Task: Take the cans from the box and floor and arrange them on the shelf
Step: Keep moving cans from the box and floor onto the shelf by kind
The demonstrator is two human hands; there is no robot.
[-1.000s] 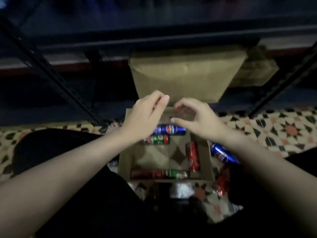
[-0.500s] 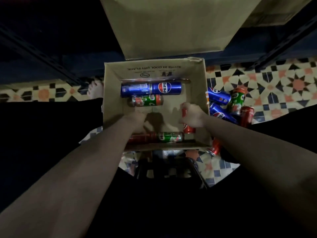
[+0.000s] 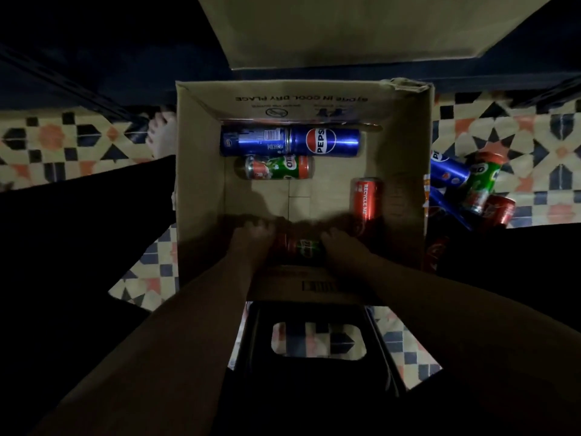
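Patterned floor tiles in cream, orange and dark blue surround an open cardboard box, seen from above in dim light. A second, paler carton sits beyond it, and a dark stool with a cut-out handle stands just in front of the person.

Half a second ago the right hand rested against the upright-lying red can at the box's right side, and the left hand was only reaching in. Now both hands have dropped to the near wall of the box — a change of target. The left hand and right hand close from either end on a red and green can lying along that wall. Shadow hides the fingers, so whether the grip is firm cannot be told.

Other cans lie on the box floor: two blue Pepsi cans end to end at the far wall, a green and orange can just beside them, and a red can near the right wall. More cans are heaped on the tiles to the box's right.

Judging by this, the pick-up is only beginning — no shelf is clearly in view, and most cans remain to be moved.
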